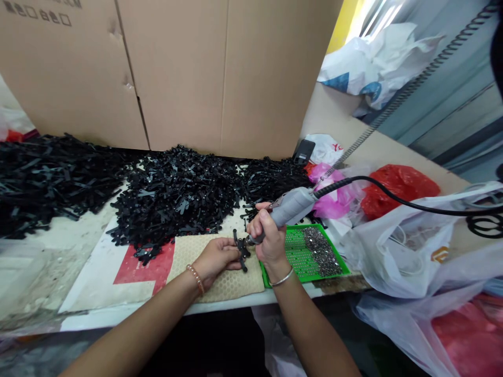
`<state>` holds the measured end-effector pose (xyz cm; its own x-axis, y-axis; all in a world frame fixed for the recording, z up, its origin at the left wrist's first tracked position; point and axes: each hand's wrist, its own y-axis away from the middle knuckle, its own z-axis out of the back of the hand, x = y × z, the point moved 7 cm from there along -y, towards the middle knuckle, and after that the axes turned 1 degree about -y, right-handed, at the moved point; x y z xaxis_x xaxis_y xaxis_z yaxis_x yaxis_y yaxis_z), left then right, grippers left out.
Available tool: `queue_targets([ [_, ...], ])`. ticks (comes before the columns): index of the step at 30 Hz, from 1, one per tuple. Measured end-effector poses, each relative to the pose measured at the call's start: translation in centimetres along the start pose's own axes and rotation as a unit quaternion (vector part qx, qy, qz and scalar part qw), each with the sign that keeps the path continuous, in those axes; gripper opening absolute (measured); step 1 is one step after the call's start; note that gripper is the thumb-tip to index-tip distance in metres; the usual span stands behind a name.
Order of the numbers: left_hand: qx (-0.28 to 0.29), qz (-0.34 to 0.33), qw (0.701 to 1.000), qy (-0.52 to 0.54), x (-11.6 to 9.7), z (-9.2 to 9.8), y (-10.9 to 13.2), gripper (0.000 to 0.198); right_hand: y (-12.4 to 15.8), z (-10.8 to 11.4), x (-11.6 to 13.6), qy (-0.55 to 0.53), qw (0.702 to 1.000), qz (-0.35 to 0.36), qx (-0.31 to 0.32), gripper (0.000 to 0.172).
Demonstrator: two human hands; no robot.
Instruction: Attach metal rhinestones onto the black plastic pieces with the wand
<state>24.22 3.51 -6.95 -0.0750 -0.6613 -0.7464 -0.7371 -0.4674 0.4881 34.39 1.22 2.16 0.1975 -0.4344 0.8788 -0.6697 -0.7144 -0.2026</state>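
Behind the workbench [47, 272], one large cardboard sheet [168, 73] stands upright as a backdrop. Along its base lie heaps of black plastic parts [176, 193], too many to count. To the right lie several plastic bags: one red bag [396, 188], one pink bag [334, 199] and clear ones [408, 246]; their contents cannot be identified. One beige honeycomb mat [231, 280] lies at the bench edge. Just beside it, one green tray [302, 259] holds a pile of small silver screws [320, 251], uncountable. The right hand [269, 235] is closed around one grey electric screwdriver [293, 207], tip down on one black part [240, 250]. The left hand [216, 256] pinches this part on the mat. Each wrist carries one bracelet.
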Motion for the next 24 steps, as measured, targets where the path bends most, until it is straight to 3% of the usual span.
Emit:
queue_targets([
  [10,0.002,0.000,1.000,0.003,0.2,0.1,-0.2,0.025,0.1,-0.3,-0.2,0.005,1.000,0.011,0.011,0.023],
  [15,-0.006,0.007,1.000,-0.005,0.2,0.1,-0.1,0.019,0.2,-0.7,-0.6,0.006,0.999,0.010,0.048,0.021],
  [20,-0.006,0.020,1.000,-0.005,0.3,0.2,-0.6,0.015,-0.1,-1.0,-2.0,0.035,0.994,-0.032,0.102,0.024],
  [24,-0.023,0.021,0.999,-0.002,-0.3,0.1,-0.1,0.012,0.0,-0.7,-1.6,0.051,0.991,-0.080,0.091,0.034],
])
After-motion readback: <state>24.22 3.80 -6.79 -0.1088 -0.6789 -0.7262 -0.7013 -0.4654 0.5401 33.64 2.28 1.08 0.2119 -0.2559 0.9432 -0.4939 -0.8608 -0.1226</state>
